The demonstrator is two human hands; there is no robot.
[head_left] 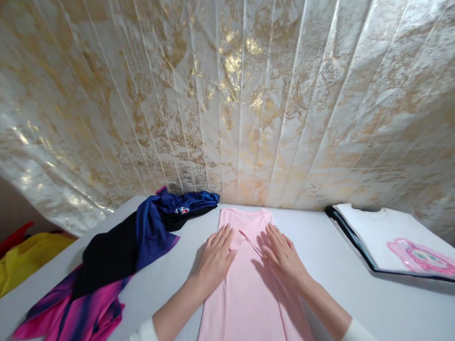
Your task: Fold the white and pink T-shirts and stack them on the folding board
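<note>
Garment [252, 300], pink, lies lengthwise on the tabletop [330, 286] straight ahead of you, neckline at the far end, lower part running out of frame at the bottom. Your left hand [216, 256] is palm down, fingers straight and close together, resting on its left edge just below the neckline; thumb angled inward. Your right hand [283, 253] mirrors it on the right edge, fingers extended, thumb reaching in over the cloth. Both are laid flat rather than gripping; can't tell how hard either palm presses. Dark pink cord [250, 242] sits diagonally on the fabric between your hands. White sleeves [140, 340] stop above your wrists.

Tabletop is white. On your left: loose heap of clothes [110, 246], black, blue and magenta, with a small badge [183, 210] on the blue part. On your right: folded stack [376, 224], white shirt on top with a pink print [429, 259], darker layers below. Shiny gold-and-silver patterned curtain [242, 89] hangs beyond the far edge. Far left, past the tabletop: yellow cloth [28, 259] beside red cloth [12, 242].
</note>
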